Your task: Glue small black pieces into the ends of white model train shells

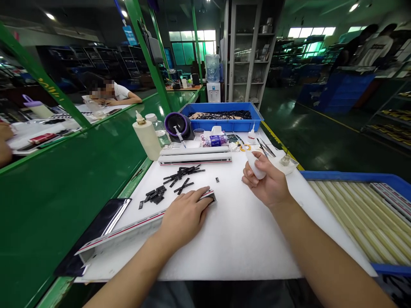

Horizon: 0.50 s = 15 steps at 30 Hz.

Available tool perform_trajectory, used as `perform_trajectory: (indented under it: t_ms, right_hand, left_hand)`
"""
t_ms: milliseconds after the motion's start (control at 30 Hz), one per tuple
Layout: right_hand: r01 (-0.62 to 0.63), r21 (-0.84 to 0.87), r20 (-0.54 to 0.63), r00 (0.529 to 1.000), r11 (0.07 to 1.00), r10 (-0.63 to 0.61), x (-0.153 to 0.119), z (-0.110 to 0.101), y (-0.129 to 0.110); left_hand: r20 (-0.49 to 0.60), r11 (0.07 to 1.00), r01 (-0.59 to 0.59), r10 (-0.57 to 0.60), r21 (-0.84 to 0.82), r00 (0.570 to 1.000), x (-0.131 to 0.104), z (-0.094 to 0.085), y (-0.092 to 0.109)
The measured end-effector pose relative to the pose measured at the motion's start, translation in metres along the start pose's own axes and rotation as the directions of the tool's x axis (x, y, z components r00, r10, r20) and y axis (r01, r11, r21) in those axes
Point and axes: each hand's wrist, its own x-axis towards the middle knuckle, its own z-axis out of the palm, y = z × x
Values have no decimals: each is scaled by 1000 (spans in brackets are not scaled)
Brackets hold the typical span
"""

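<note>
My left hand (pixel 185 216) lies over the far end of a long white rail (pixel 122 231) with a red stripe, its fingers bent round that end. The rail runs slantwise from the near left of the white work surface (pixel 244 244). In my right hand (pixel 268 179) is a small white squeeze bottle (pixel 256 167), held up tilted above the surface, with the fingers closed round it. Ahead of my left hand lie loose black strips (pixel 183 174) and a pile of short black pieces (pixel 155 195). One small black piece (pixel 217 179) sits apart, between my hands.
More striped rails (pixel 195 158) lie crosswise farther back. Behind them stand a cream bottle (pixel 147 139), a clear jar (pixel 163 134) and a blue bin (pixel 224 125) of black parts. Tweezers (pixel 267 147) lie at right. A blue tray (pixel 324 174) of rails is beside the table.
</note>
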Motion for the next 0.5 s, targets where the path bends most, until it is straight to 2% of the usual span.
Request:
perform_trajectory:
  t_ms: [100,167,233,300,367,433,500]
  right_hand:
    - [-77,157,43,997,985,72,-1,0,-1]
    - [-109,150,21,994,983,107,-1,2,2]
    - [-110,46,-29,993,993,111,-1,6,11]
    - [-53,-153,-105,994,987,38,-4,9,23]
    - [42,-427,-140,984,903,-112,-8,12,35]
    - [126,-668,-74,970,733,-233,-13,13,44]
    - [193,-798,26,958,571,-287,-17,13,50]
  left_hand:
    - [9,1000,14,-13,-5,1000,0,-1,2]
    - [12,1000,16,-16,-12,1000,0,-2,3]
    - [12,1000,15,-15,-17,1000,0,-3,4]
    - [8,1000,11,-11,-17,1000,-1,-3,4]
    - [0,1000,9,-9,-21,1000,-1,-2,4]
    - [-7,1000,8,-8,-29,1000,-1,-2,5]
    - [-5,999,10,-11,-31,1000,-1,-1,5]
